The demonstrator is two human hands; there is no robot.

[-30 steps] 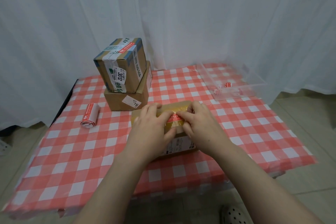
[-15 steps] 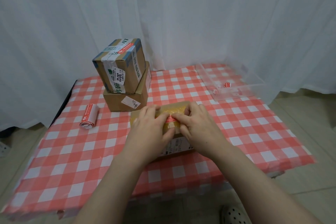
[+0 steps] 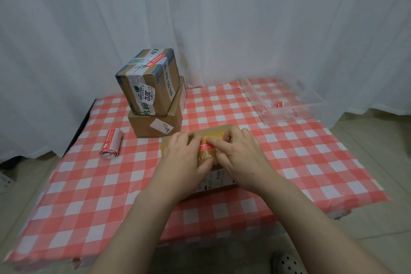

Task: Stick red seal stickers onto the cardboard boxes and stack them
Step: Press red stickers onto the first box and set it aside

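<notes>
Right hand [image 3: 242, 158] pinches sticker [image 3: 205, 147] (red) on cardboard box [image 3: 213, 133]

**Setting:** a room in a home, fitted out as a small parcel-packing corner.

- **Backdrop:** white sheer curtains [image 3: 222, 18] hang in long folds right down, closing off everything ahead of me and to both sides.
- **Floor** [image 3: 367, 207]**:** pale beige tiles with visible joints.
- **Surface** [image 3: 84, 196]**:** covered by a red-and-white checked plastic cloth, its edges draped over and creased.
- **Stock on it:** used cardboard shipping boxes [image 3: 153, 87] with courier labels and tape, two stacked; a roll of red seal stickers [image 3: 111, 147]; a clear plastic tray [image 3: 287, 113].
- **Footwear:** a perforated white clog [image 3: 287, 262] at my feet, the indoor kind.
</notes>
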